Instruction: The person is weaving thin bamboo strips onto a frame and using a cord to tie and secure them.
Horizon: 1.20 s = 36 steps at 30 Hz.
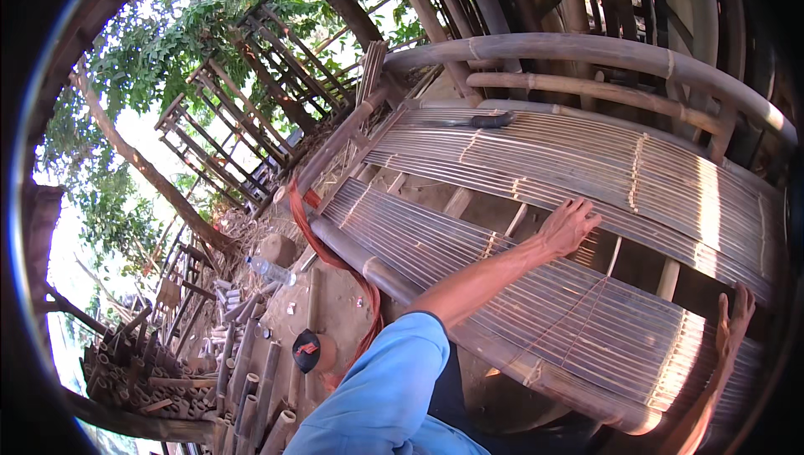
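A bamboo bench has two slatted panels with a gap between them. My left hand reaches over the near panel to the inner edge of the far bamboo slat panel, its fingers bent over that edge. At the right side my right hand is by the same edge, its fingers stretched out and apart, holding nothing I can see. Pale ties cross the slats, and a thin reddish cord lies over the near panel. On the far panel rests a knife with a dark handle.
A thick bamboo rail forms the bench's back. Reddish cloth hangs at its left end. On the ground are a plastic bottle, a dark cap-like thing and cut bamboo pieces. Bamboo frames stand farther left.
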Each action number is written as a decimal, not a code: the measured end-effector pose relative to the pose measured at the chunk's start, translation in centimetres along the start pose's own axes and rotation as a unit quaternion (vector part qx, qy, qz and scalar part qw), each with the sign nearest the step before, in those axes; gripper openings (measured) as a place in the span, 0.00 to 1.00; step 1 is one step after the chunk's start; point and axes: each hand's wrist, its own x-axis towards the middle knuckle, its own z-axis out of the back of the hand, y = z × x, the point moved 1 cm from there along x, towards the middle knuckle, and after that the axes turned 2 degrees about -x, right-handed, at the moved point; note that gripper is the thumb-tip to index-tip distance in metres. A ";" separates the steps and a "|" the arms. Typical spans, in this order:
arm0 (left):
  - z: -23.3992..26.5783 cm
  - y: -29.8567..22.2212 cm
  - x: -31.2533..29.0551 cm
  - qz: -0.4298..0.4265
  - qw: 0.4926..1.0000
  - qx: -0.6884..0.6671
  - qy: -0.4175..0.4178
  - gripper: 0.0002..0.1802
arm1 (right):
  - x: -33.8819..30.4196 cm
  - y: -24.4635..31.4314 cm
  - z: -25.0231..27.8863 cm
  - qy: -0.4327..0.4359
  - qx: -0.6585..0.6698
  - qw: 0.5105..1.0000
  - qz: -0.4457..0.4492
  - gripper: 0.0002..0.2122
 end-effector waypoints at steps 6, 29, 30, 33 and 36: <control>1.0 -1.1 1.6 -0.052 0.998 -0.013 0.028 0.16 | -0.5 -2.9 1.1 -0.046 -0.016 0.999 -0.017 0.23; 3.9 -2.1 -2.8 0.189 0.955 -0.197 0.116 0.19 | -0.4 0.6 6.1 0.080 -0.133 0.971 -0.180 0.28; 3.9 -2.0 -3.0 0.189 0.955 -0.198 0.117 0.19 | -0.2 1.0 6.0 0.103 -0.135 0.966 -0.195 0.29; 4.1 -2.3 -2.7 0.164 0.954 -0.216 0.127 0.23 | -0.3 0.3 5.8 0.072 -0.147 0.970 -0.179 0.29; 4.1 -2.5 -2.5 0.159 0.954 -0.212 0.137 0.26 | 0.1 0.0 5.7 0.079 -0.150 0.969 -0.180 0.30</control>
